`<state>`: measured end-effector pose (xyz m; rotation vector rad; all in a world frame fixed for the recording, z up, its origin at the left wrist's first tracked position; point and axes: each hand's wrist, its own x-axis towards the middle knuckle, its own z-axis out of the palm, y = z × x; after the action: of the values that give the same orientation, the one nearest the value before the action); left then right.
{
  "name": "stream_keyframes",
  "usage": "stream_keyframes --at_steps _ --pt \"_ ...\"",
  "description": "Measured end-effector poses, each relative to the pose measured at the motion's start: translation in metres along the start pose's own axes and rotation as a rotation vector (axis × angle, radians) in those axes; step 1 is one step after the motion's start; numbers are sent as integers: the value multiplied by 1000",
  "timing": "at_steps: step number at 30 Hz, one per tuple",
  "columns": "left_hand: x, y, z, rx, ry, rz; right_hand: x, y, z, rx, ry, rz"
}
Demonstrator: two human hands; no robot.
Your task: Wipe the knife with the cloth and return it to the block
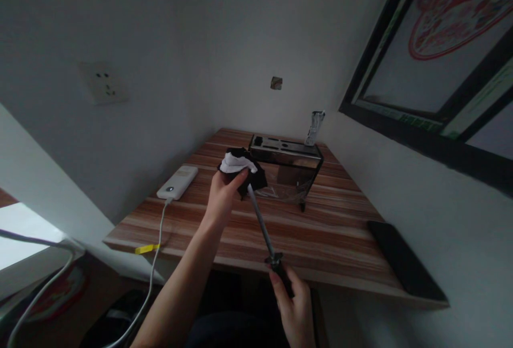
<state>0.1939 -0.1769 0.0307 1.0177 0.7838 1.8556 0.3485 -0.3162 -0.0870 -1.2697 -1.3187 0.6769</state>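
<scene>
While the right hand (294,297) is curled around its black handle, a long, slim, grey metal rod with a dark guard (262,222) points up and away over the near part of the table. The rod's tip is at the lower edge of a black, angular, flexible-looking piece (257,178); whether the two touch cannot be determined. The left hand (223,193), thumb pressed toward the fingers, grips a crumpled white cloth (235,163) together with the black piece. Just behind these stands a box-shaped holder with a slotted, metallic top and clear walls (282,146); a silvery, film-wrapped upright object (315,128) projects above its right end. Both hands work above a brown-striped wood-grain table (336,244). On its left side lies a white rectangular device (179,181), connected to a white cable (160,230). Beside the cable, at the front edge, is a yellow strip (146,249). A flat black slab (404,262) lies at the right edge.
</scene>
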Motion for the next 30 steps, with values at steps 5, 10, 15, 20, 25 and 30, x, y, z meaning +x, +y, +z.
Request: stream_keyframes --at_steps 5,10,15,20,25,30 --pt "4 0 -1 -60 35 -13 -4 5 2 -4 -21 28" --pt "2 1 -2 -136 93 -59 -11 12 7 -10 42 73" --pt "-9 -10 -7 -61 79 -91 -13 8 7 11 33 105" --pt "-30 -22 -7 6 17 -106 -11 3 9 46 37 111" --pt "-53 -26 0 76 -113 -185 -10 6 7 37 49 170" --pt "-70 -29 2 119 -199 -291 -7 6 3 32 47 162"
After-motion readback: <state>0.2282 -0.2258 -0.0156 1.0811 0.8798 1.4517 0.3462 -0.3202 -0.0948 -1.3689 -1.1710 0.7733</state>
